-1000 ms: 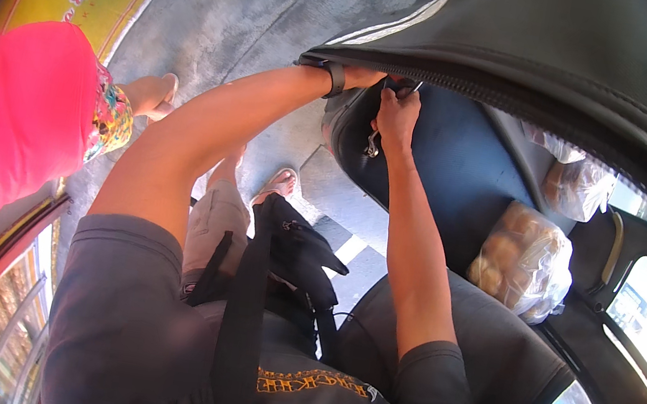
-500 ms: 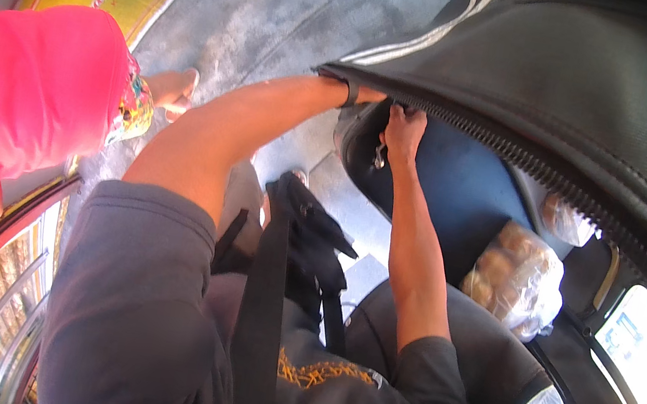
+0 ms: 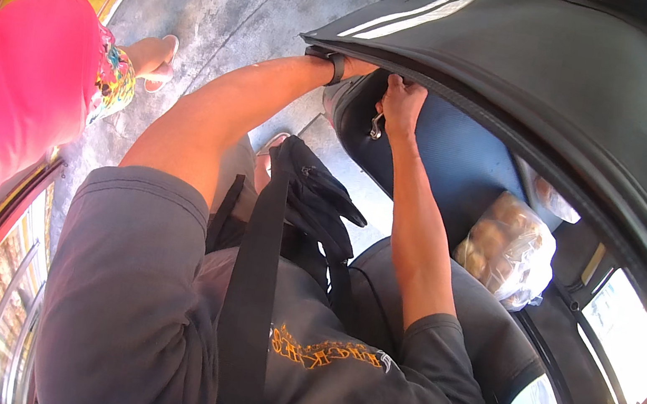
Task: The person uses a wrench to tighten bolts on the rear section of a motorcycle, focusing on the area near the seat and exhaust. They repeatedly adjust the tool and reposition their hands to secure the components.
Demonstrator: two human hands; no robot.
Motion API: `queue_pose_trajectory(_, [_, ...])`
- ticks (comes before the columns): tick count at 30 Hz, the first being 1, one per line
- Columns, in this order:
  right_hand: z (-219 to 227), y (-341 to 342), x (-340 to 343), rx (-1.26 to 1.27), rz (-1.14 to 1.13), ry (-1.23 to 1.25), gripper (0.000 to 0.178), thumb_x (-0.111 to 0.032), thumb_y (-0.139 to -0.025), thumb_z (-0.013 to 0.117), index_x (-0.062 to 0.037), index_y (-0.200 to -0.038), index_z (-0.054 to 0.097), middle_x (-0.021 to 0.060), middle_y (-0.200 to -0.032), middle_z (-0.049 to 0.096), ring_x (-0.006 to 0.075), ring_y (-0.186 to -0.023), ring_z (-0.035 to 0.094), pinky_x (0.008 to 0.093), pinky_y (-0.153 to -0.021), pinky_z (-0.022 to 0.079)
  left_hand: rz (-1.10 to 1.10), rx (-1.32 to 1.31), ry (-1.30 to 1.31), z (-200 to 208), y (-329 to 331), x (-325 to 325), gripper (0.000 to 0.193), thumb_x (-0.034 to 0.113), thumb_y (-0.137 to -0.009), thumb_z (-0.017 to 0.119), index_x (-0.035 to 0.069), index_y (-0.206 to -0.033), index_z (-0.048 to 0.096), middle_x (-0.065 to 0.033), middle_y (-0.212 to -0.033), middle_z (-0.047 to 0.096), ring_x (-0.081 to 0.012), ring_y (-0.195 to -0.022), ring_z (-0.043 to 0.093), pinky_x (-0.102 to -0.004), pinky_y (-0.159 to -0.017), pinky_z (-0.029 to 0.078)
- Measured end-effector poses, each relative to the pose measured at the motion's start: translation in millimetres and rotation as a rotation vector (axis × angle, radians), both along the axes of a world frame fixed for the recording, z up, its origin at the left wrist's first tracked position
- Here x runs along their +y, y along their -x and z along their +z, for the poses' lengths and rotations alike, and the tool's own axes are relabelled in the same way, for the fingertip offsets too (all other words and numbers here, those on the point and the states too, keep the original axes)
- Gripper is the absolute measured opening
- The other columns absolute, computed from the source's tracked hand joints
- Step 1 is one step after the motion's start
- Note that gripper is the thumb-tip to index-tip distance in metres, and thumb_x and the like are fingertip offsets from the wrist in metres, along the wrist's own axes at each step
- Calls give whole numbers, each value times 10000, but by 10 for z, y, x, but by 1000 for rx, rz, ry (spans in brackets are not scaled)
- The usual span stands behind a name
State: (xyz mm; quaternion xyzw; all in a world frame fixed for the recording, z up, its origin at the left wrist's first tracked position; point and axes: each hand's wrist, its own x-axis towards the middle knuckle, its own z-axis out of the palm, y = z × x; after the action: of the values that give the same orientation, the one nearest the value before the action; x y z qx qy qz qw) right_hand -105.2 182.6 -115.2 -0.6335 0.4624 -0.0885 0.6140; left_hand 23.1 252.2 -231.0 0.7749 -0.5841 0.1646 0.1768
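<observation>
A large black cover point(image 3: 610, 104) with white stripes and a thick zipper-lined edge arches over a dark blue padded surface, perhaps a seat point(image 3: 463, 173). My right hand point(image 3: 403, 103) is closed at the cover's lower edge, fingers curled up against it. A small shiny metal piece point(image 3: 376, 128) shows just below those fingers; whether it hangs from the hand cannot be made out. My left hand point(image 3: 359, 67), below a black wristband point(image 3: 336, 69), reaches to the same edge farther left, its fingers hidden under the cover.
A clear plastic bag of brown round items point(image 3: 506, 250) lies right of the blue surface, another bag point(image 3: 554, 200) behind it. A black bag point(image 3: 312, 192) hangs from my strap. At left stands a person in pink point(image 3: 17, 103) beside a glass display case point(image 3: 7, 304).
The view has shifted slightly. Both hands stay at the cover's edge, and the right hand appears a little higher. The person in pink sits farther left in view.
</observation>
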Motion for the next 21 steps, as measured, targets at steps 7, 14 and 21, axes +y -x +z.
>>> queue_pose_trajectory(7, [6,52,82,-2,-2,7,88,-37,-934,558,-11,-883,491,29,-625,463,120,-407,439,304,-345,393,38,-48,17,-143,43,16,235,254,-939,531,82,-1034,660,-132,-960,685,-268,-873,646,-403,-778,497])
queue_pose_trajectory(14, [166,-31,128,-45,-12,7,105,-73,-950,578,6,-997,526,27,-652,483,107,-418,431,282,-342,393,102,-133,31,-377,59,-65,250,262,-935,539,85,-1055,668,-144,-998,696,-289,-922,663,-418,-824,513])
queue_pose_trajectory(21, [69,-106,29,71,-23,99,111,-63,-945,574,-41,-960,467,18,-662,453,105,-446,444,281,-352,401,151,-306,-32,-547,-45,-262,260,266,-931,548,87,-1070,676,-160,-1030,703,-312,-963,678,-435,-859,525])
